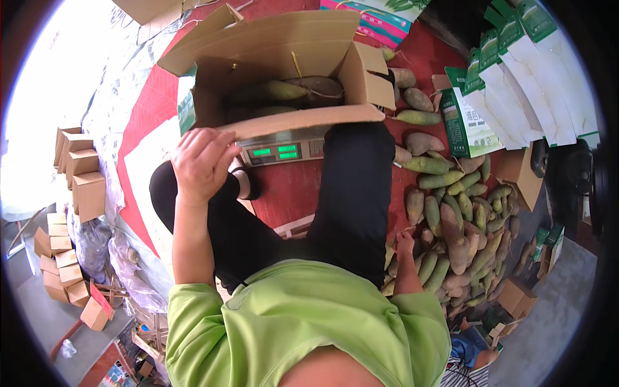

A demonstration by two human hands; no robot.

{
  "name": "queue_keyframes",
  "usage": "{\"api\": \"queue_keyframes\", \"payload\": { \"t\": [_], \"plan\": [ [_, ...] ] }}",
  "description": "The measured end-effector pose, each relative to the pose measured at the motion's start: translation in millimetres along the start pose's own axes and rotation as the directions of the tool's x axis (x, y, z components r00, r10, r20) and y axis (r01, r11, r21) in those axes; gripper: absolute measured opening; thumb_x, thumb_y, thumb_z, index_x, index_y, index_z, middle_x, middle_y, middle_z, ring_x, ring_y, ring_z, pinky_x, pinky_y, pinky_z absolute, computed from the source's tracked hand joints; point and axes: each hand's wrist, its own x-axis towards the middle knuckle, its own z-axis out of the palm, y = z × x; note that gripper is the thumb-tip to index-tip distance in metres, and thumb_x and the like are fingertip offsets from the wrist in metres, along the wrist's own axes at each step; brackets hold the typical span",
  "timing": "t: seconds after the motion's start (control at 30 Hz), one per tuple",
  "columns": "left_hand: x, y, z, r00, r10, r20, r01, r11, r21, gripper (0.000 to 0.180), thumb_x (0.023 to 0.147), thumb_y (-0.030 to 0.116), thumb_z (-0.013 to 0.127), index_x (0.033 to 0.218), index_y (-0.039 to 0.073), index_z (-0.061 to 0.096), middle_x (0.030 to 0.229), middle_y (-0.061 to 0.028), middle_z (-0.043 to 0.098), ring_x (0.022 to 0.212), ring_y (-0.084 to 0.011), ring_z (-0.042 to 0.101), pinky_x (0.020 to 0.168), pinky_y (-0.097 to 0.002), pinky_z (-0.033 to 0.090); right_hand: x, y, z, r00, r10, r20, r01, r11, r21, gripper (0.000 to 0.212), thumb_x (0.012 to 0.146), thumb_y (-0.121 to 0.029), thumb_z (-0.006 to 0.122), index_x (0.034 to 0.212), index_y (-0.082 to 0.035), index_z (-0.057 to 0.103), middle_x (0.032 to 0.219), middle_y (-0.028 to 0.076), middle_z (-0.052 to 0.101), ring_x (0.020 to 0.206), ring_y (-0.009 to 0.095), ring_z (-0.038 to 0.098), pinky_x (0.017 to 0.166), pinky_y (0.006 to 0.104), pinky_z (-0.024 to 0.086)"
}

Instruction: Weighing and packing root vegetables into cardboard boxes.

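In front of me an open cardboard box stands on a digital scale with a lit green display. Long green radishes lie in the shadowed inside of the box. My left hand is at the box's near left corner, its fingers bent over the edge of the near flap. To my right spreads a large heap of green and pale radishes. My right hand is low at the near left side of this heap, fingers drawn together. Whatever lies between its fingers is too small to make out.
Tall green-and-white printed cartons stand in a row at the far right. Stacked small brown boxes and plastic-wrapped bundles are on the left. A pink and teal carton lies beyond the box. Red sheeting covers the floor.
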Motion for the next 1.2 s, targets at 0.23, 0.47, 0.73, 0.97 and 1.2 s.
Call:
{"api": "queue_keyframes", "payload": {
  "t": [0.23, 0.47, 0.73, 0.97, 1.2],
  "plan": [
    [1.1, -2.6, -3.7, 1.000, 0.009, -0.011, -0.010, 0.998, -0.065, 0.019, 0.075, 0.022, 0.074, 0.082, 0.006, 0.067, 0.075, -0.0046, 0.063, 0.069, -0.0218, 0.063, 0.062, -0.0343, 0.048, 7.1, 26.0, -10.4, 0.971, -0.225, -0.082, 0.213, 0.968, -0.133, 0.012, 0.091, -0.012, 0.058, 0.082, -0.006, 0.061, 0.059, 0.001, 0.054, 0.044, 0.011, 0.048, 0.037, 0.0294, 0.034],
    [-1.5, -8.1, -7.2, 0.999, -0.030, -0.025, 0.028, 0.997, -0.071, 0.017, 0.074, 0.018, 0.075, 0.082, 0.006, 0.066, 0.076, -0.0040, 0.063, 0.068, -0.0219, 0.062, 0.060, -0.0340, 0.047, -56.5, -18.2, -13.9, 0.964, -0.264, 0.036, 0.266, 0.959, -0.102, 0.011, 0.088, -0.010, 0.060, 0.083, -0.001, 0.063, 0.072, 0.005, 0.067, 0.058, 0.011, 0.057, 0.051, 0.0263, 0.042],
    [-0.4, -7.3, -5.9, 0.996, -0.082, -0.041, 0.077, 0.991, -0.108, 0.011, 0.076, 0.012, 0.074, 0.082, 0.005, 0.068, 0.076, -0.0055, 0.064, 0.064, -0.0224, 0.060, 0.057, -0.0340, 0.047, -72.4, -25.3, -6.4, 0.923, -0.335, -0.190, 0.368, 0.911, 0.184, 0.008, 0.086, -0.007, 0.060, 0.083, 0.000, 0.062, 0.071, 0.004, 0.063, 0.067, 0.011, 0.058, 0.063, 0.0259, 0.045],
    [-3.0, -6.5, -4.8, 0.991, -0.124, -0.041, 0.118, 0.985, -0.123, 0.010, 0.077, 0.010, 0.073, 0.084, 0.004, 0.068, 0.074, -0.0057, 0.062, 0.066, -0.0226, 0.061, 0.059, -0.0341, 0.048, -46.4, -100.8, -26.6, 0.807, -0.520, -0.280, 0.561, 0.824, 0.085, 0.010, 0.089, -0.010, 0.060, 0.081, -0.004, 0.058, 0.072, 0.000, 0.058, 0.062, 0.010, 0.050, 0.059, 0.0254, 0.041],
    [-3.4, -5.5, -2.6, 0.989, -0.143, -0.045, 0.136, 0.981, -0.141, 0.009, 0.077, 0.010, 0.072, 0.082, 0.004, 0.069, 0.073, -0.0058, 0.061, 0.066, -0.0225, 0.061, 0.060, -0.0338, 0.048, -105.4, -260.2, -22.8, 0.610, -0.709, -0.354, 0.782, 0.611, 0.122, 0.012, 0.093, -0.013, 0.057, 0.083, -0.007, 0.056, 0.076, -0.002, 0.056, 0.062, 0.005, 0.044, 0.055, 0.0216, 0.036]
  ]
}}
